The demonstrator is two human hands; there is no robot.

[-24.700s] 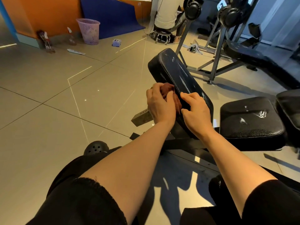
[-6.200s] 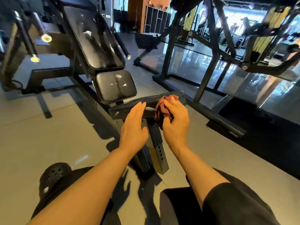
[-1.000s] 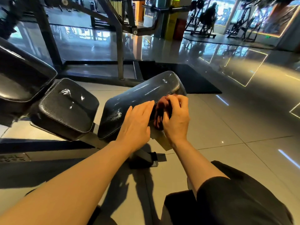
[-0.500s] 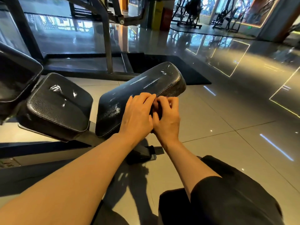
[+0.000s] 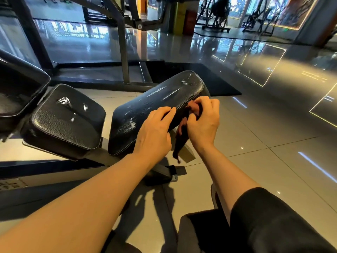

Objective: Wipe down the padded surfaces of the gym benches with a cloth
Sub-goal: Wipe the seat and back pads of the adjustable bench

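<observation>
A tilted black padded bench section (image 5: 155,99) lies in front of me, its surface scuffed with pale marks. My right hand (image 5: 204,123) grips a rust-brown cloth (image 5: 182,132) against the pad's near right side, and a tail of the cloth hangs down below the pad. My left hand (image 5: 155,132) rests on the pad's near edge with its fingers laid fairly flat, just left of the cloth. A second black seat pad (image 5: 67,117) sits to the left, and part of a third pad (image 5: 16,92) shows at the far left edge.
The bench's metal frame and foot (image 5: 164,172) run along the tiled floor under my arms. A dark rack upright (image 5: 124,52) and a black floor mat (image 5: 200,77) stand behind the pad. Exercise machines (image 5: 217,13) are far back. My dark-clad knee (image 5: 255,225) is at lower right.
My right hand has shifted right and slightly up along the pad's side, and the cloth now hangs loose below it. My left hand has parted from the right hand and stays on the pad.
</observation>
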